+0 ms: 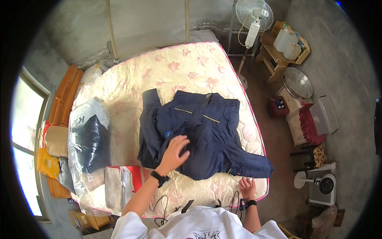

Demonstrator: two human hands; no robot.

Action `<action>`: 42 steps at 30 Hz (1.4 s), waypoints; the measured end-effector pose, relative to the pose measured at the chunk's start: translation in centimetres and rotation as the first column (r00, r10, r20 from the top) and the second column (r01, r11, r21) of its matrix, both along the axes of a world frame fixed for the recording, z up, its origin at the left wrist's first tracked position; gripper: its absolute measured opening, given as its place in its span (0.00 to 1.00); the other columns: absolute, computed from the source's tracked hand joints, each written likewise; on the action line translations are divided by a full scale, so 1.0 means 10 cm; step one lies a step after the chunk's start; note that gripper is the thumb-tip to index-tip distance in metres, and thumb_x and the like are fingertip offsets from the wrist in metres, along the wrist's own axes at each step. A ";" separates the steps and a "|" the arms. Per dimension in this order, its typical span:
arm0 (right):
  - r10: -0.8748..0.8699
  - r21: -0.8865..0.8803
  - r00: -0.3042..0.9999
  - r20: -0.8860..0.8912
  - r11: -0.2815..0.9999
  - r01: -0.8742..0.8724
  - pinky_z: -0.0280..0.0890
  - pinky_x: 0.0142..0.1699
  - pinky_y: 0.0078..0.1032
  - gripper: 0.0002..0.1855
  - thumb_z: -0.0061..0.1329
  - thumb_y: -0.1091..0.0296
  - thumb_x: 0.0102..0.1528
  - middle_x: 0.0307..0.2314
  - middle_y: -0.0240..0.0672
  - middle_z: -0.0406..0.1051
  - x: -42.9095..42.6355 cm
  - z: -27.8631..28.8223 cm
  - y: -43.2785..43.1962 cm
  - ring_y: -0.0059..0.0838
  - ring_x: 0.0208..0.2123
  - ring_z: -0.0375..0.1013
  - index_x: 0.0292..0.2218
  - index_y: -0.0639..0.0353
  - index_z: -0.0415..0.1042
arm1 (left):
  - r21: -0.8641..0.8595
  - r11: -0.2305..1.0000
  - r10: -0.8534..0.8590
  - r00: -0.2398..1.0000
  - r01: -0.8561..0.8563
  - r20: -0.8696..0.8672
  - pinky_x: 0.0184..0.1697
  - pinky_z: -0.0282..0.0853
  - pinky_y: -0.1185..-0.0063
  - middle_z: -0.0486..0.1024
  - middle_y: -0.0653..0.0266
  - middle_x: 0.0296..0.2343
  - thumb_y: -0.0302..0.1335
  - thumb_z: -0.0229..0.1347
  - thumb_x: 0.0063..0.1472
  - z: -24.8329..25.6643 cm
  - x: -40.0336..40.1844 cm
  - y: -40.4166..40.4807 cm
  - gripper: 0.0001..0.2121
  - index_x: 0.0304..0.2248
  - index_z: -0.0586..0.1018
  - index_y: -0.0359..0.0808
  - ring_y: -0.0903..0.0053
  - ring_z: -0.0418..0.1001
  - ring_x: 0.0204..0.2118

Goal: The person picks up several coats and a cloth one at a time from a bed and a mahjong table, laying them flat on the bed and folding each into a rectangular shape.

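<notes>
A dark navy jacket (200, 128) lies spread and wrinkled across a quilted, flower-patterned mattress (191, 68). Yellow piping crosses its upper part, and a round blue badge (168, 134) shows at the left. My left hand (176, 154) is over the jacket's lower left part, thumb and fingers apart, holding nothing. One sleeve (250, 164) stretches out to the right. Just below that sleeve is my right hand (247, 186), its fingers curled by the fabric edge; whether they pinch the cloth is unclear. Both wrists wear black bands.
Left on the mattress are a clear plastic bag (89, 110) with a dark bundle and a grey folded stack (115, 186) beside a red box. Black cables (161, 206) lie near my waist. Beyond the right edge stand a fan (253, 18), a wooden bench, a wire basket and a plastic bin.
</notes>
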State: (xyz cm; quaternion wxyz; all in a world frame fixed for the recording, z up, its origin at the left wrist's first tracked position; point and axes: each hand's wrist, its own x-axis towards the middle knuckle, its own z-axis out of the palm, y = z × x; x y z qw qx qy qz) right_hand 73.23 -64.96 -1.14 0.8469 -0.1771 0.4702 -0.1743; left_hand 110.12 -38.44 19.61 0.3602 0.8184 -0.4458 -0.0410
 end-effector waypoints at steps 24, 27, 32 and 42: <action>-0.122 -0.311 0.839 -0.530 -0.893 -0.326 0.65 0.46 0.37 0.09 0.46 0.68 0.50 0.31 0.39 0.73 2.26 2.01 1.08 0.42 0.35 0.72 0.34 0.56 0.73 | 0.512 0.777 0.281 0.929 -0.367 0.239 0.55 0.41 0.39 0.47 0.55 0.61 0.32 0.55 0.50 -0.64 0.12 -0.57 0.33 0.58 0.61 0.50 0.47 0.40 0.63; 0.204 -0.504 0.735 -0.647 -0.838 -0.211 0.52 0.59 0.47 0.15 0.48 0.73 0.44 0.41 0.38 0.67 2.58 1.91 1.14 0.40 0.49 0.63 0.37 0.55 0.69 | 0.121 0.976 0.178 0.983 -0.182 0.049 0.60 0.52 0.64 0.65 0.53 0.52 0.35 0.51 0.58 -1.09 0.39 -0.02 0.22 0.51 0.69 0.37 0.61 0.58 0.58; 0.329 -0.665 0.667 -0.668 -0.666 -0.338 0.43 0.62 0.49 0.22 0.57 0.61 0.44 0.46 0.37 0.62 2.25 1.65 0.98 0.40 0.53 0.59 0.39 0.56 0.67 | -0.187 0.802 0.257 0.610 -0.568 -0.750 0.50 0.66 0.72 0.69 0.56 0.49 0.29 0.49 0.60 -1.23 0.50 0.91 0.18 0.49 0.69 0.32 0.68 0.68 0.50; 0.127 -0.691 0.803 -0.583 -0.597 -0.408 0.50 0.58 0.43 0.24 0.55 0.62 0.46 0.53 0.44 0.58 2.21 1.79 0.53 0.49 0.54 0.56 0.45 0.58 0.68 | -0.055 0.466 0.499 0.313 -0.883 -0.808 0.42 0.69 0.71 0.72 0.63 0.35 0.34 0.55 0.58 -1.11 1.02 1.14 0.14 0.40 0.74 0.35 0.70 0.71 0.40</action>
